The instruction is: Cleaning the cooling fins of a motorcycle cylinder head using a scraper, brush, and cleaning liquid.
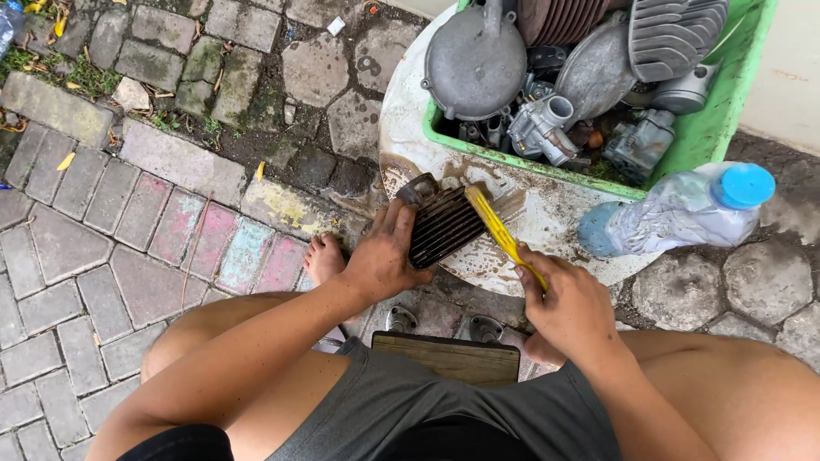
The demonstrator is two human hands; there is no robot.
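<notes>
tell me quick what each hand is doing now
left hand: closed on the finned metal part
right hand: closed on the yellow brush

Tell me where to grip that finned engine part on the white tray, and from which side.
Probably by its left edge, coming from the near-left, as the left hand does now. The finned engine part lies flat on the white tray with its ribs up, and the yellow brush in the right hand works its right side, so a left-edge hold likely keeps fingers off the fins.
</notes>
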